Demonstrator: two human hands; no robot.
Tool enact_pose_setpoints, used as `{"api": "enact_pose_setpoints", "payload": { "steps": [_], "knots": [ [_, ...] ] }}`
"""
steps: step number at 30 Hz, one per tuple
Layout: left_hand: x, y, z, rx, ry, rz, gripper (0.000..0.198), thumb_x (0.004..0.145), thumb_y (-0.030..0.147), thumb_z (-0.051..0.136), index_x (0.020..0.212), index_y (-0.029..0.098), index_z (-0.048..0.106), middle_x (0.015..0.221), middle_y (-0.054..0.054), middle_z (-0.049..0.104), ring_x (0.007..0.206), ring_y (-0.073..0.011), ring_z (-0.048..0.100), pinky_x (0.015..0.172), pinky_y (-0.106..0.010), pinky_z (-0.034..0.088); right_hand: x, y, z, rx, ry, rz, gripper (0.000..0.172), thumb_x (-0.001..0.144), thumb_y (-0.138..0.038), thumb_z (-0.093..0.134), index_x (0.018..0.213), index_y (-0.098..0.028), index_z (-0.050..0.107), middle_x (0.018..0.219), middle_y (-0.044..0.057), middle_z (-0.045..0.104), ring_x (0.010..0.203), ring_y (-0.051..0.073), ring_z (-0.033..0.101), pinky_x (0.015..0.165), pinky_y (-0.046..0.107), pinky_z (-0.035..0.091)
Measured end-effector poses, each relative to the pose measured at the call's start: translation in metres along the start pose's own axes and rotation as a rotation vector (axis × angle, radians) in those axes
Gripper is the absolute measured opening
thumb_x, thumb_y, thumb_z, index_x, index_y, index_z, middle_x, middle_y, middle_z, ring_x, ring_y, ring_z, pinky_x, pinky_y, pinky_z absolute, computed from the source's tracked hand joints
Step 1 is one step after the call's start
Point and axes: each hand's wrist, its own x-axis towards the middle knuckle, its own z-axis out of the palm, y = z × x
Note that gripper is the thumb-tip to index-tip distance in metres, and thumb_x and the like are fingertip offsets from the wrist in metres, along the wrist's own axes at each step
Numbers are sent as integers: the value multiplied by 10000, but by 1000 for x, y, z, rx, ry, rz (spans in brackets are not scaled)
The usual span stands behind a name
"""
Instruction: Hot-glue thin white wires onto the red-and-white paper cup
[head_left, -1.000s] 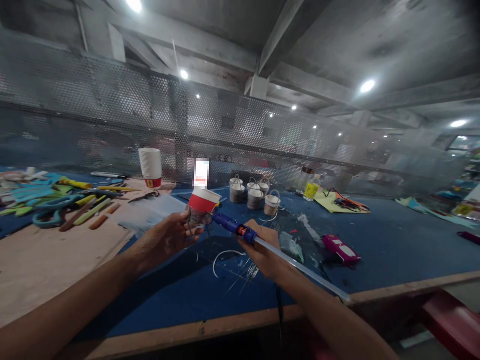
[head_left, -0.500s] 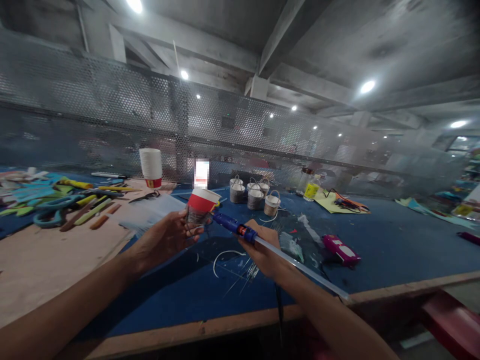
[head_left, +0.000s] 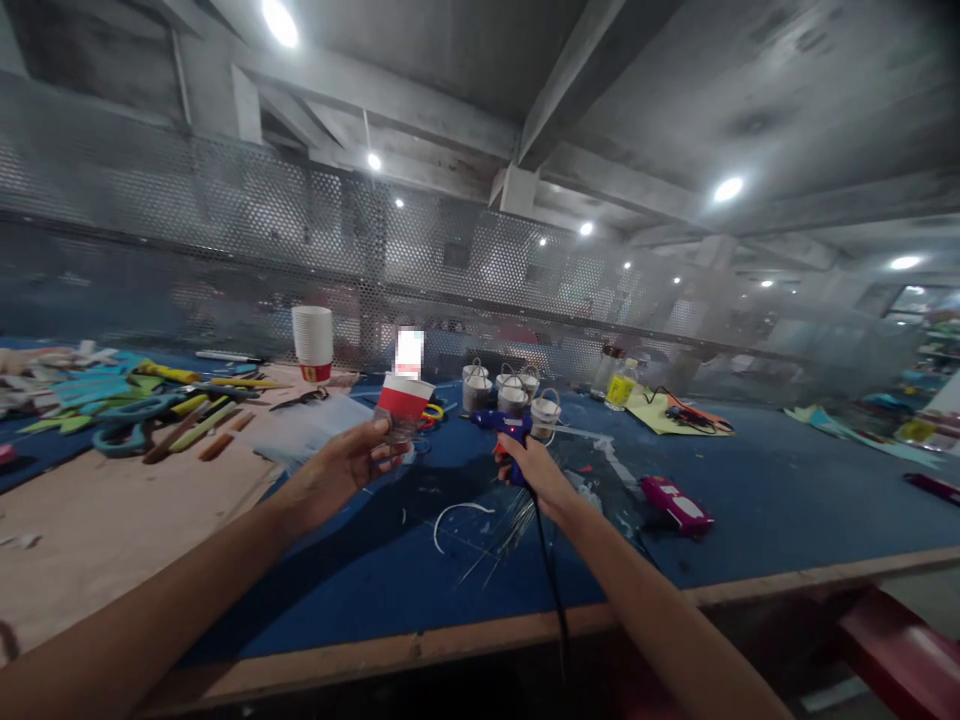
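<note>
A paper cup [head_left: 403, 402] with a red band and a greyish wrapped lower part is held in my left hand [head_left: 352, 460], its white rim up and slightly tilted. My right hand [head_left: 529, 465] grips a blue glue gun [head_left: 504, 424] by its handle, the nozzle pointing left toward the cup with a gap between. A clear glue stick [head_left: 574, 431] sticks out of the gun's back. Behind the gun stand several small wrapped cups with wire handles [head_left: 512, 395]. Thin wires [head_left: 521, 520] and a curved white strip [head_left: 450, 514] lie below my hands.
A stack of white cups [head_left: 313, 335] stands at the back left, near scissors [head_left: 127, 432] and coloured sticks [head_left: 196, 428]. On the right are a magenta device [head_left: 676, 503], a yellow-labelled bottle [head_left: 619, 387] and yellow paper [head_left: 675, 412]. A mesh partition [head_left: 450, 250] runs behind.
The glue gun has pulled away from the cup to the right and turned, so its stick now points right instead of toward me. The cup is held more upright.
</note>
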Motion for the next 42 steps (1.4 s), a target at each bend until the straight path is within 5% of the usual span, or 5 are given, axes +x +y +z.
{"api": "enact_pose_setpoints", "payload": {
  "steps": [10, 17, 21, 28, 42],
  "knots": [
    [2, -2, 2, 78, -18, 86, 136, 839, 234, 834, 945, 200, 754, 1060, -75, 789, 942, -206, 765, 800, -280, 620, 13, 10, -19, -719, 85, 33, 536, 807, -519, 778, 491, -217, 469, 491, -56, 396, 528, 118, 420, 544, 285, 205],
    [3, -6, 1, 103, 2, 127, 278, 740, 279, 927, 942, 194, 755, 1031, -64, 790, 937, -205, 757, 849, -315, 609, 5, 5, -19, -913, 222, -23, 286, 884, -464, 754, 782, -203, 700, 895, 80, 728, 898, 236, 673, 717, 295, 404],
    [4, -8, 5, 150, 45, 200, 342, 677, 289, 963, 931, 184, 760, 1035, -78, 798, 969, -220, 747, 852, -323, 599, 1, -12, 10, -659, 86, -242, 168, 963, -343, 656, 1037, -201, 708, 1091, 90, 755, 996, 219, 701, 905, 340, 491],
    [10, -12, 1, 218, 117, 271, 415, 622, 310, 986, 941, 184, 752, 959, -64, 809, 900, -215, 747, 841, -315, 568, -13, -36, 92, 157, -471, -115, 546, 769, -558, 866, 1121, -192, 667, 1082, 80, 786, 1122, 262, 726, 1056, 414, 507],
    [0, -9, 11, 205, 84, 179, 341, 677, 230, 932, 952, 185, 735, 964, -73, 783, 978, -244, 721, 915, -347, 522, -14, -36, 76, 205, -194, -287, 337, 922, -539, 711, 898, -203, 710, 643, -21, 695, 709, 181, 721, 849, 320, 538]
  ]
}}
